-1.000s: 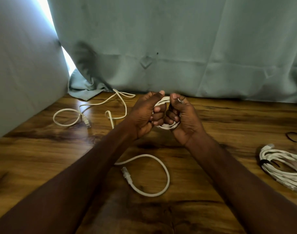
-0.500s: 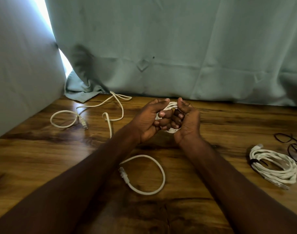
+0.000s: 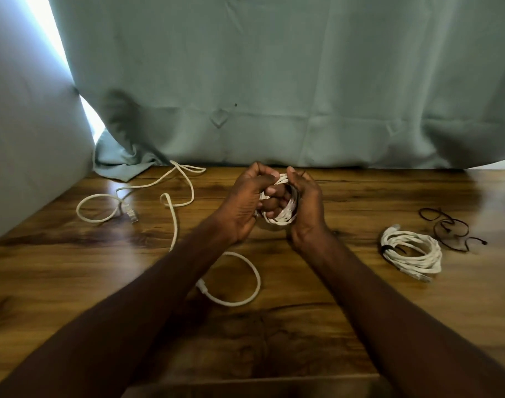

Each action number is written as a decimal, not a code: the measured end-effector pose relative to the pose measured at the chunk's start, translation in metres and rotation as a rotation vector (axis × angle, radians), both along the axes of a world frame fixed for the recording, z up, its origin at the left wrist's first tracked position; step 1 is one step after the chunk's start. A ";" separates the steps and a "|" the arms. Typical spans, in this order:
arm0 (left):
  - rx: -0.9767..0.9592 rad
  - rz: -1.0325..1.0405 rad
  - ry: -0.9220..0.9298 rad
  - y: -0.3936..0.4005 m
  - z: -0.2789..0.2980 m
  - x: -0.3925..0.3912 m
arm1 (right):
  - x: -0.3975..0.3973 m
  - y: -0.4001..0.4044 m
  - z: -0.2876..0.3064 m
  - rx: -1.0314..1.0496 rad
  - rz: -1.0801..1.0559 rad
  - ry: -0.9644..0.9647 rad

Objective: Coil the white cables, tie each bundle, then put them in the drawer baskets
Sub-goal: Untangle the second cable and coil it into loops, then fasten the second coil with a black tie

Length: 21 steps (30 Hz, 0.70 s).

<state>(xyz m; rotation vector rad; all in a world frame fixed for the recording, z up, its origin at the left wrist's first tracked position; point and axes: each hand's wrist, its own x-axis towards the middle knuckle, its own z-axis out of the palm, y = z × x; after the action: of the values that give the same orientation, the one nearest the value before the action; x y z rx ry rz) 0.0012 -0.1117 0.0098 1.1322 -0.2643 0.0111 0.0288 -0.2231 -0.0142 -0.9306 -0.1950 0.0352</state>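
A small coil of white cable (image 3: 285, 215) is held above the middle of the wooden table (image 3: 360, 202). My left hand (image 3: 242, 205) and my right hand (image 3: 307, 208) both grip it, fingers curled through the loops. Its loose tail (image 3: 245, 271) loops on the table under my left forearm and ends in a plug. Another white cable (image 3: 148, 185) sprawls uncoiled at the back left, and whether it joins the coil is hidden by my arm. A finished white bundle (image 3: 410, 252) bound with a black tie lies to the right.
Loose black ties (image 3: 446, 228) lie behind the finished bundle at the right. A grey-green curtain (image 3: 274, 96) hangs along the table's back edge and a pale wall (image 3: 24, 139) closes the left side. No drawer or baskets are in view.
The hands have closed tighter round the coil and drawn together. The view has shifted, bringing the finished bundle and black ties further into the frame.
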 end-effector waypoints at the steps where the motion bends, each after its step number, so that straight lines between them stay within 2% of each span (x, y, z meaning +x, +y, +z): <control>1: 0.013 -0.001 -0.029 -0.005 0.002 -0.003 | -0.004 -0.006 0.002 0.000 0.027 -0.017; 3: 0.029 -0.019 -0.079 -0.021 0.009 -0.009 | -0.014 -0.025 0.013 -0.068 -0.039 -0.100; 8: 0.005 -0.042 -0.095 -0.080 0.021 -0.013 | -0.023 -0.103 0.037 -0.508 -0.690 -0.431; 11: 0.072 -0.063 -0.114 -0.118 0.027 -0.014 | -0.023 -0.165 0.042 -0.775 -0.951 -0.468; 13: 0.165 -0.062 -0.152 -0.139 0.023 -0.013 | -0.022 -0.209 0.041 -0.947 -1.057 -0.373; 17: 0.209 -0.067 -0.155 -0.156 0.006 -0.006 | -0.017 -0.282 0.027 -1.204 -1.125 -0.024; 21: 0.197 -0.056 -0.152 -0.145 0.000 0.002 | 0.003 -0.308 0.022 -1.391 -1.024 0.125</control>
<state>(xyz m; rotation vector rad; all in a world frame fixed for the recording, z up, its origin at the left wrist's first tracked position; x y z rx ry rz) 0.0031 -0.2569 0.0101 1.3216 -0.4397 0.0214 0.0318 -0.5309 0.0080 -2.3067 0.5269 -0.8097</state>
